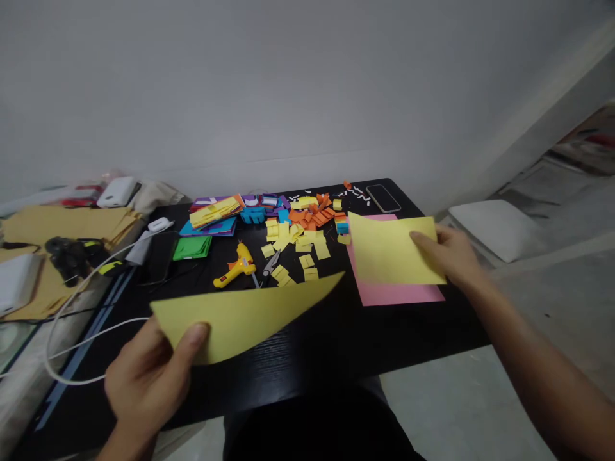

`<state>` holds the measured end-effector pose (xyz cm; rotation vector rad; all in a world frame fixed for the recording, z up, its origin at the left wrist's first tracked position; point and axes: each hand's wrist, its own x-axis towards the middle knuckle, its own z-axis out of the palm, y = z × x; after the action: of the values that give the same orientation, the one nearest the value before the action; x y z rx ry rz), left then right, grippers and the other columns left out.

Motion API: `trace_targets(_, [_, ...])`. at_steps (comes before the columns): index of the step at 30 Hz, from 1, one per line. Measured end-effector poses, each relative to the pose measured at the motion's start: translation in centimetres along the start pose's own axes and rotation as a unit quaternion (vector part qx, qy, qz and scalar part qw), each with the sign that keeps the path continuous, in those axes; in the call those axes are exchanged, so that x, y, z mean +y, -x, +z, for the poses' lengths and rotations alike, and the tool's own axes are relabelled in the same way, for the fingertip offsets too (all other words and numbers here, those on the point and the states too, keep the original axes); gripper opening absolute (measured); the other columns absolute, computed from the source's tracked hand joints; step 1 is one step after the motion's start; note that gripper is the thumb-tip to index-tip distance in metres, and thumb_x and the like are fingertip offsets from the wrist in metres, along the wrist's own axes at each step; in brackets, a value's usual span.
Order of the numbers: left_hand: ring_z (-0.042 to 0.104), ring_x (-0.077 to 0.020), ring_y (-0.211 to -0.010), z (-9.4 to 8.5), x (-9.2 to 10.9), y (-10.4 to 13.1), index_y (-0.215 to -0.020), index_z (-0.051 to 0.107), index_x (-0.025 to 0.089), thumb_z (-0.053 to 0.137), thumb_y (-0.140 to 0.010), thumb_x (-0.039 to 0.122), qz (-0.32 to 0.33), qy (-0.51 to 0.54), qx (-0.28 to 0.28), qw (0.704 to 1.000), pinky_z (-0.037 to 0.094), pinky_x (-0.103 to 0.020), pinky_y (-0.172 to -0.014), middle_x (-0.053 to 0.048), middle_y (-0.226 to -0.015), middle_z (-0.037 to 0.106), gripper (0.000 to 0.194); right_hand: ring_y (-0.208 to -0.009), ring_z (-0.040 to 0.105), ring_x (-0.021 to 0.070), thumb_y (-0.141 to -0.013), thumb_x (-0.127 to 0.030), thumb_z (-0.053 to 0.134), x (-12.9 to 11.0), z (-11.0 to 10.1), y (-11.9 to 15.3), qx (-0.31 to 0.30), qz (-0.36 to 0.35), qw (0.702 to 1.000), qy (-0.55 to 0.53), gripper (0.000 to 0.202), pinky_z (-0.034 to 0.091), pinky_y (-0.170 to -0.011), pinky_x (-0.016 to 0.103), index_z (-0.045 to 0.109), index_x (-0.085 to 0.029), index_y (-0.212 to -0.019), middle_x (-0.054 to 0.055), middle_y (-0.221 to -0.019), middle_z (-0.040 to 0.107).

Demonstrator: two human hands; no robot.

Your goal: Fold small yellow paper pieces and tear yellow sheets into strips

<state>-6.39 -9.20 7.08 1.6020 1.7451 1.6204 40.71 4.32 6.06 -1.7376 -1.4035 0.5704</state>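
My left hand (156,374) pinches the near left corner of a yellow paper sheet (250,317), thumb on top. That sheet is held above the front of the black table and curls toward its right tip. Over on the right, my right hand (449,253) grips the right edge of a second yellow paper sheet (389,246). Beneath it lies a pink paper sheet (403,294), partly covered. Between the two sheets, small folded yellow paper pieces (281,237) and orange paper pieces (312,218) are scattered.
A yellow glue gun (237,266) and scissors (271,262) lie mid-table. Behind are paper stacks (216,214) and a green paper bundle (192,248). A phone (383,198) rests at the back right. A white cable (62,314) loops at left, near brown envelopes (62,224).
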Motion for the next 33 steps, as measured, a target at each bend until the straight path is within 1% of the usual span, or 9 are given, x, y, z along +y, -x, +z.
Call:
trace_targets(4, [0.07,-0.0192,-0.063,2.9,-0.2,-2.4,-0.092,0.075,0.018,0.081,-0.08,0.049,-0.141,0.108,-0.137,0.974,0.058,-0.026,-0.053,-0.004,-0.079,0.077,0.033,-0.083,0.073,0.0333,-0.082,-0.031,0.063,1.5,2.6,-3.1,-0.029,-0.017,0.977,0.208,0.024,0.058,-0.076,0.045,0.075,-0.013,-0.093,0.015,-0.085,0.077])
trace_targets(8, [0.068,-0.02,-0.06,6.8,-0.9,-4.0,-0.09,0.073,0.016,0.079,-0.08,0.056,-0.236,0.148,-0.325,0.904,0.053,-0.027,-0.051,-0.005,-0.074,0.074,0.042,-0.122,0.064,0.0374,-0.091,-0.033,0.059,-2.0,7.2,-0.2,0.031,-0.173,0.977,0.125,0.037,0.048,-0.106,0.057,0.068,-0.012,-0.119,0.023,-0.128,0.07])
trace_targets(12, [0.061,-0.0152,-0.06,10.6,-2.0,-4.5,-0.079,0.071,0.016,0.076,-0.084,0.049,-0.17,0.118,-0.432,0.878,0.045,-0.022,-0.052,-0.002,-0.071,0.068,0.034,-0.09,0.076,0.0233,-0.092,-0.045,0.066,-6.2,12.8,5.0,-0.29,-0.162,0.936,-0.116,0.044,0.062,-0.081,0.039,0.063,-0.021,-0.129,0.012,-0.112,0.076])
trace_targets(14, [0.061,-0.0152,-0.063,11.8,-2.7,-4.6,-0.082,0.072,0.016,0.074,-0.086,0.045,-0.126,0.108,-0.431,0.887,0.045,-0.023,-0.055,-0.001,-0.072,0.068,0.029,-0.088,0.075,0.0221,-0.085,-0.038,0.075,-6.8,15.1,6.6,-0.334,-0.159,0.919,-0.135,0.054,0.061,-0.078,0.035,0.059,-0.021,-0.134,0.009,-0.111,0.076])
trace_targets(18, [0.062,-0.0148,-0.073,12.5,-4.0,-4.8,-0.094,0.074,0.018,0.081,-0.079,0.039,-0.093,0.137,-0.259,0.951,0.05,-0.025,-0.068,-0.003,-0.086,0.072,0.027,-0.093,0.073,0.0252,-0.086,-0.022,0.068,-5.6,17.4,7.0,-0.276,-0.135,0.95,-0.052,0.05,0.058,-0.086,0.042,0.057,-0.02,-0.135,0.008,-0.102,0.075])
trace_targets(20, [0.059,-0.013,-0.068,12.3,-4.5,-4.7,-0.085,0.073,0.017,0.086,-0.074,0.04,-0.129,0.193,-0.224,0.947,0.048,-0.023,-0.065,-0.002,-0.079,0.069,0.029,-0.104,0.07,0.028,-0.085,-0.018,0.067,-5.2,17.8,6.9,-0.216,-0.148,0.965,-0.016,0.054,0.057,-0.093,0.046,0.054,-0.02,-0.138,0.011,-0.114,0.072])
trace_targets(23, [0.05,-0.0083,-0.053,12.2,-4.8,-4.1,-0.071,0.066,0.015,0.092,-0.067,0.049,-0.217,0.343,-0.282,0.869,0.039,-0.019,-0.05,0.001,-0.064,0.061,0.043,-0.122,0.063,0.0301,-0.088,-0.018,0.065,-6.1,17.8,7.5,-0.126,-0.229,0.965,-0.024,0.04,0.051,-0.105,0.049,0.062,-0.02,-0.128,0.015,-0.127,0.067])
trace_targets(27, [0.035,-0.0046,-0.04,12.3,-4.5,-2.8,-0.059,0.053,0.015,0.092,-0.063,0.06,-0.32,0.52,-0.395,0.687,0.024,-0.017,-0.038,0.005,-0.052,0.048,0.059,-0.085,0.072,0.0191,-0.095,-0.028,0.069,-9.5,17.3,9.1,-0.202,-0.275,0.921,-0.185,0.007,0.059,-0.08,0.033,0.071,-0.022,-0.098,0.004,-0.092,0.075])
trace_targets(33, [0.03,-0.0023,-0.037,12.3,-4.8,-1.8,-0.052,0.048,0.015,0.092,-0.055,0.066,-0.355,0.542,-0.429,0.63,0.025,-0.016,-0.036,0.008,-0.045,0.037,0.067,-0.091,0.072,0.0159,-0.097,-0.02,0.068,-12.5,16.9,10.1,-0.243,-0.357,0.87,-0.24,0.01,0.058,-0.084,0.03,0.073,-0.021,-0.106,0.004,-0.098,0.077])
